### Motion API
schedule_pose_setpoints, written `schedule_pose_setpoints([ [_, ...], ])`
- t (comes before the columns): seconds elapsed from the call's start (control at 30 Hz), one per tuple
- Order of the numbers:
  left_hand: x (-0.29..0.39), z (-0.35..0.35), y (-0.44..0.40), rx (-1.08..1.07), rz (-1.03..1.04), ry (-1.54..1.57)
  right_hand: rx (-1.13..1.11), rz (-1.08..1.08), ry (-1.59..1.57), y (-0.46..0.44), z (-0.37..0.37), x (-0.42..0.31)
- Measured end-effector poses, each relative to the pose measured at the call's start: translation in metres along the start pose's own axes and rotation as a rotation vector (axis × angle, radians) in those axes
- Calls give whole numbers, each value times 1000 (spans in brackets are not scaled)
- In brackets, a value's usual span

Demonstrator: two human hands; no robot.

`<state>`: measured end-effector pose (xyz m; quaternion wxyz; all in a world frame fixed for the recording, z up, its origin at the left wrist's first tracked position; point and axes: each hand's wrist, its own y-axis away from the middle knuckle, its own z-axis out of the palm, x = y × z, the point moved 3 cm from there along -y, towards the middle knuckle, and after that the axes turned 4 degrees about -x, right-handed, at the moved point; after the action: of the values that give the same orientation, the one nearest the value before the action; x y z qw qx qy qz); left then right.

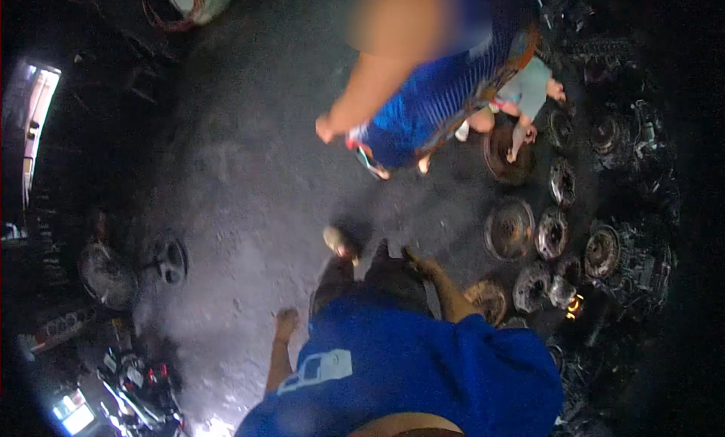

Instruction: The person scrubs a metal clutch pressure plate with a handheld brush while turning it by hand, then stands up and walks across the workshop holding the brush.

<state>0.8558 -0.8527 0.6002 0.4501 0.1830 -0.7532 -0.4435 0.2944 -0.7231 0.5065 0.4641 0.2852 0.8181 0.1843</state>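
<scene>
My left hand (pixel 285 324) hangs beside my left hip over the dark floor. Its fingers look curled in, and nothing shows in them. In front of my right thigh is my right hand (pixel 425 266), dark and blurred against the trousers. Whether it holds anything cannot be made out. Closest to it on the right lie a rusty round metal part (pixel 485 301) and a broad wheel-like disc (pixel 509 229). I wear a blue shirt (pixel 400 346), and my light shoe (pixel 338 242) shows ahead.
A person in a blue striped shirt (pixel 438 97) stands ahead. Beyond, another in grey (pixel 526 90) is low by a brown disc (pixel 501 154). Several round metal parts (pixel 553 232) line the right side. A motorcycle (pixel 128 392) and wheel-like parts (pixel 168 260) are left.
</scene>
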Motion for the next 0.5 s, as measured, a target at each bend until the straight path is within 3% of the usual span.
schedule_pose_setpoints([
  [0.03, -12, -25, -5, 4, 90, 80, -4, 140, 8, -2, -17, -32],
  [0.07, -6, -48, -3, -79, 8, 371, -11, 280, 17, -6, -31, -53],
  [0.1, 7, -67, -5, -50, -22, 297, -58, 891, -315, -17, -36, -62],
  [0.13, 20, -83, -15, -22, -55, 226, -166, 637, -52, -42, -36, -28],
  [0.2, 38, -111, -47, 120, -73, 208, -177, 499, 62, -85, -37, -16],
  [0.27, 55, -130, -83, 205, -84, 253, -17, 721, -242, -98, -56, -65],
  [0.33, 74, -139, -119, 251, -69, 365, -60, 677, -56, -111, -78, -105],
  [0.43, 114, -132, -150, -37, -30, 764, -64, 542, 71, -172, -87, -99],
  [0.5, 130, -123, -194, -208, -39, 800, -41, 521, 41, -205, -82, -100],
])
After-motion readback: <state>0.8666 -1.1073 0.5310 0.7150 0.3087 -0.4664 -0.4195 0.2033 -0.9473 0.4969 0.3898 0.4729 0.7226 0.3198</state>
